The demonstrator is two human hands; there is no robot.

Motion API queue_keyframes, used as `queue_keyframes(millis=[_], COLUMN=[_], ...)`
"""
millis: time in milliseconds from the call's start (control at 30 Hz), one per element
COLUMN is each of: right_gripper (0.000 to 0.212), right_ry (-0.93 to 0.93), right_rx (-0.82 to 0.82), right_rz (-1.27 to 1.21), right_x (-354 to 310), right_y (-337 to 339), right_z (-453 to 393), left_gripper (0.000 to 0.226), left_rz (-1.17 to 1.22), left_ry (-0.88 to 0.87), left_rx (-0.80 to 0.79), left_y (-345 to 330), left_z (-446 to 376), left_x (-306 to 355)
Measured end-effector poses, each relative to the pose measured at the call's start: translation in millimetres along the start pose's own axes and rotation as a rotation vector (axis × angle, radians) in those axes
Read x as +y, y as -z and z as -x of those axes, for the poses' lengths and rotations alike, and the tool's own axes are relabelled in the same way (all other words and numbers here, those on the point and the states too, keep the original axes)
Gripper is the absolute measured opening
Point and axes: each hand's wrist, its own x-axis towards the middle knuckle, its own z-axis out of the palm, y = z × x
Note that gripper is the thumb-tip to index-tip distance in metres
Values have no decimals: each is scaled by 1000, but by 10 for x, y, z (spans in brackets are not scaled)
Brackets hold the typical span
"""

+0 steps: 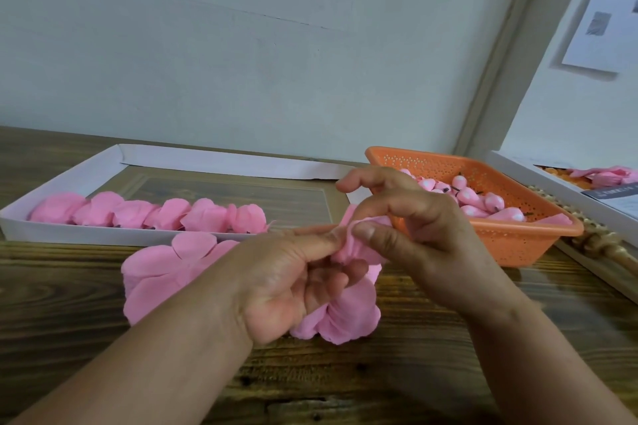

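Note:
A pink fabric flower (348,314) hangs between my hands above the wooden table (414,355). My left hand (290,283) grips it from below, fingers curled round its middle. My right hand (411,228) pinches a top petal between thumb and forefinger, its other fingers lifted. Loose pink petals (162,272) lie in a pile on the table just left of my left hand. What sits inside the flower is hidden by my fingers.
A shallow white cardboard tray (103,235) at the back left holds a row of finished pink flowers (148,214). An orange perforated basket (518,245) at the right holds several pink buds (476,200). Another white box (587,197) stands at the far right against the wall.

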Motion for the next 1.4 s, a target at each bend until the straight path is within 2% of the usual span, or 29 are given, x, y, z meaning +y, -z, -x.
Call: queue_keyframes(millis=[67,133,300,400,500,633,667,767,900,933,1033,1100,1200,1400], right_gripper=[12,18,21,26,38,56,58,55,40,33,18,20,35,40], right_ry=[-14,-49,-76,-29,-16,6,25,84,122,123,104,84,57,79], right_rx=[-7,-49,-166,-73,36,-51,-53,-18,-11,-8,57,48,-70,-127], right_rz=[-72,-94,16,-42,-110,39,69,115,165,152,63,44,56,111], right_x=[-21,-45,-53,-55,-27,-7,-8,-37,-63,-75,-94,-99,-106,-124], right_y=[13,55,102,136,197,162,130,20,-47,-59,-78,-71,-43,-24], right_z=[1,4,15,20,39,51,43,3,-14,-16,-26,-30,-8,-3], left_gripper=[14,15,9,8,21,57,58,27,4,5,36,30,6,6], left_rz=[28,91,245,312,397,475,484,464,352,334,342,345,263,198], left_ry=[-7,-6,45,61,73,81,89,138,82,65,67,58,10,30], left_rx=[25,55,62,59,35,-9,-29,-132,-137,-135,-105,-93,-97,-77], left_y=[-14,-21,-9,-16,-2,4,11,15,-51,-59,-60,-66,-77,-69], left_z=[2,8,28,45,56,68,69,74,117,120,107,105,110,113], left_x=[9,22,55,104,165,189,195,181,123,102,49,42,54,47])
